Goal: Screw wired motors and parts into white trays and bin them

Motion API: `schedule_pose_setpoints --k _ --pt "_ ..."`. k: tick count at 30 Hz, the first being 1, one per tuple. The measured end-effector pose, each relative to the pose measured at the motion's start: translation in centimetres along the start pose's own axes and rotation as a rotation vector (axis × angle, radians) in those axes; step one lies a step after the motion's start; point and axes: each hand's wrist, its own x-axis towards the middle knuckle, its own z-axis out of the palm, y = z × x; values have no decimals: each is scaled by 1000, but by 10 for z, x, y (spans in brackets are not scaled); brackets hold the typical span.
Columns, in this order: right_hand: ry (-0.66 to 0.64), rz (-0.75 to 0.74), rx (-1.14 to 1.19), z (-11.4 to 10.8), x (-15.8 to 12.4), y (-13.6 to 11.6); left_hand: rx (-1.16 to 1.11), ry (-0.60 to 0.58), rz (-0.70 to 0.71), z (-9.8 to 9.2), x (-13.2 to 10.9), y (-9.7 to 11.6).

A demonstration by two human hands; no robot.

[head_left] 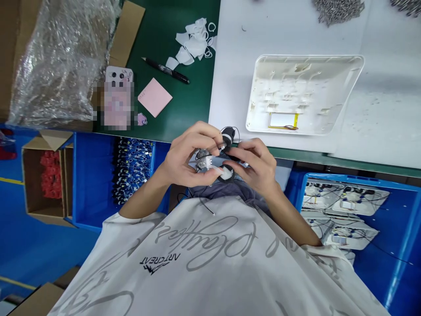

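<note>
Both hands are up just above the bench edge, working together on a small wired part [205, 162] held in front of the chest, so the step in hand looks like close handling of that part rather than reaching or setting down. The left hand [190, 156] grips it between thumb and fingers, and the right hand [253, 166] closes from the other side, its fingers curled over the far end; neither hand is released or fully clenched. The part has a white plastic body with metal showing near the left thumb, two black round pieces [226, 173] at its end, and thin black wires [232, 129] looping out at 12 o'clock. Exactly where the wires join is hidden by the fingers. Keeping those loose wires clear of the fingers seems the main need. At 1 o'clock, a white plastic casing [304, 94] lies open on a white mat [388, 92]. A blue bin [362, 182] of white wired units sits at 4 o'clock, and another blue bin [88, 175] at 9 o'clock holds rows of blue-tagged parts.
</note>
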Motion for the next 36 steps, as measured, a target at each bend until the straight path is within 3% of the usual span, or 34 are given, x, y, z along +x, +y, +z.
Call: schedule_pose_setpoints --k 4,8,13,17,22,27,33,36 --pt "-6 -106 -90 2 3 2 -31 52 -22 3 0 0" --pt "-76 -115 174 -10 12 1 -93 116 -110 3 -3 -1" --pt "-119 157 593 -18 10 -2 -103 100 -22 6 -8 -7" --pt "-107 329 737 -20 3 -3 -68 38 -75 4 -10 -5" --pt "-161 384 472 -31 9 -10 17 -91 -210 -6 -12 3" --pt "-277 144 170 -37 17 -13 -79 -103 -288 -8 -11 1" --pt "-415 -48 90 -44 20 -6 -238 -57 -284 -5 -9 -8" --pt "-316 -3 164 -45 26 -4 -342 -20 -262 -3 -7 -8"
